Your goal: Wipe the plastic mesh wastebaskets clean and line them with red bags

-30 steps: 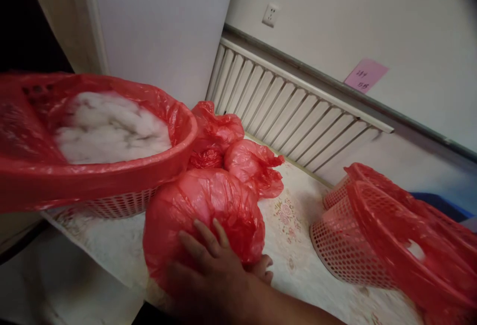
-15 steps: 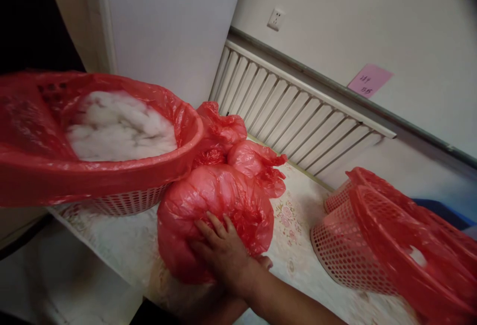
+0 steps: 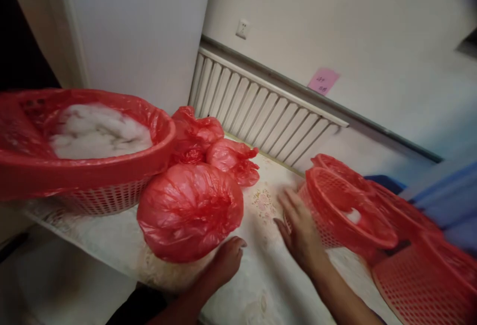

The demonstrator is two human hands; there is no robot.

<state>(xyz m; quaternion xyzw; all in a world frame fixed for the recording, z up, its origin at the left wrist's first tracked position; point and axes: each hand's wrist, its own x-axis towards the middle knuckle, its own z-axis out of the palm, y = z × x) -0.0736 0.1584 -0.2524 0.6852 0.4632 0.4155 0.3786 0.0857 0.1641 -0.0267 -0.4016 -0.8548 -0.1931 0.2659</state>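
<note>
A bulging red plastic bag (image 3: 190,210), its gathered top facing right, rests on the patterned tablecloth (image 3: 257,270). Close against its lower right side is my left hand (image 3: 228,259), thumb tip showing, the other fingers mostly hidden. My right hand (image 3: 298,225), slightly blurred, is apart from the bag, above the cloth, with thumb and fingers spread and nothing in it. It is nearest to a perforated basket (image 3: 324,215) lined with red plastic, inside which lies a small white piece (image 3: 352,215).
At left stands a large red-lined basket (image 3: 108,198) holding white fluffy stuffing (image 3: 99,131). More red bags (image 3: 231,158) lie behind the round one. Another lined basket (image 3: 425,285) is at lower right. A radiator (image 3: 253,106) runs along the wall below a pink note (image 3: 323,81).
My right hand has left the red bag and moved right toward the lined basket. My left hand stays by the bag. The view has shifted right, showing more baskets.
</note>
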